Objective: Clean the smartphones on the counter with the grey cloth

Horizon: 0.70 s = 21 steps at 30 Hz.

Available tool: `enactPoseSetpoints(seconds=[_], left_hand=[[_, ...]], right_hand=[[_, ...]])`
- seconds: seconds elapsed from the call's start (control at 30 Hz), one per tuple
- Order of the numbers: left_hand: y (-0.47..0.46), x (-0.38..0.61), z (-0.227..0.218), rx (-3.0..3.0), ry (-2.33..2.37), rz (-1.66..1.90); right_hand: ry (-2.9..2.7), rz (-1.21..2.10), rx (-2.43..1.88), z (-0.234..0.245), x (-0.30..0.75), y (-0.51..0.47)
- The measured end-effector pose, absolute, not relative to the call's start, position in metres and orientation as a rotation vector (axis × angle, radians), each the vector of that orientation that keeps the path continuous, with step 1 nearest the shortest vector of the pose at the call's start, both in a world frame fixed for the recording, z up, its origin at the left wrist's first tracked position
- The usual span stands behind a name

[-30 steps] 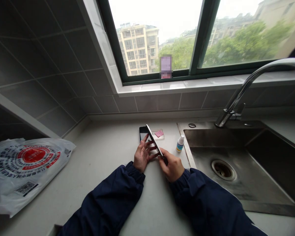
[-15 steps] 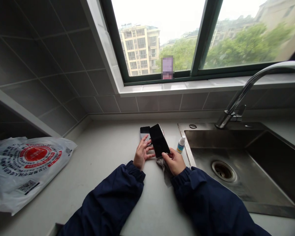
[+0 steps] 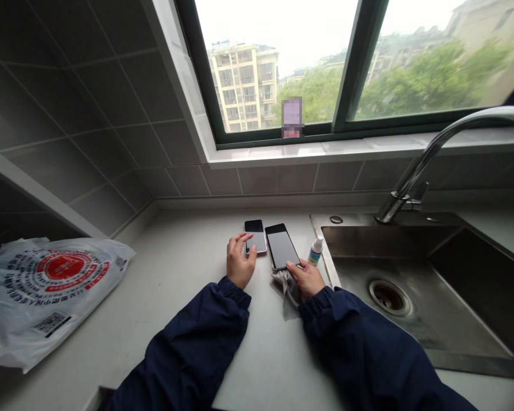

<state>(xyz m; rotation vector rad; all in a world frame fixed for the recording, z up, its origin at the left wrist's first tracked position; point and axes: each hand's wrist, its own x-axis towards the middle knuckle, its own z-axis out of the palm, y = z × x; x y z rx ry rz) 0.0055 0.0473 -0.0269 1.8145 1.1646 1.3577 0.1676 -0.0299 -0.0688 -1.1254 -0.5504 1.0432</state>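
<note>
My right hand (image 3: 308, 278) pinches the lower right corner of a large black smartphone (image 3: 282, 249), thumb on top of the screen. The phone lies nearly flat, its screen reflecting pale light. A crumpled grey cloth (image 3: 288, 294) sits below the phone's bottom edge, beside my right hand. My left hand (image 3: 241, 261) hovers at the near left side of a smaller smartphone (image 3: 256, 234), thumb and fingers apart and partly covering it. Whether the fingertips touch that phone I cannot tell. Just right of the large phone stands a small white-capped spray bottle (image 3: 315, 251) with a blue and yellow label.
A steel sink (image 3: 351, 274) with a drain is set into the white counter (image 3: 175, 285) on the right, under a curved chrome faucet (image 3: 415, 154). At the left lies a white plastic bag (image 3: 64, 291) with red print. The window (image 3: 278, 74) is behind.
The large phone has come down from a tilted, raised pose to nearly flat, still in my right hand. My left hand has moved left, away from it, to the smaller phone.
</note>
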Motion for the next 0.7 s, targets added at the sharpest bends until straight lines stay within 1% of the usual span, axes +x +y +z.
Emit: enactPoseSetpoints(seconds=[0.2,0.4,0.6,0.7], left_hand=[[0.053,0.004,-0.04,2.032,1.213,1.14],[0.055,0.0,-0.04,2.02,1.264,1.175],[0.071,-0.007,-0.044,1.826,1.27,1.176],[0.08,-0.011,-0.045,1.635,1.26,1.147]], right_hand=[[-0.501,1.129,-1.096,-0.066,0.167,-0.031],[-0.488,1.133,-1.108,-0.063,0.166,-0.032],[-0.514,1.104,-1.127,-0.061,0.165,-0.033],[-0.553,1.082,-1.147,-0.059,0.166,-0.033]])
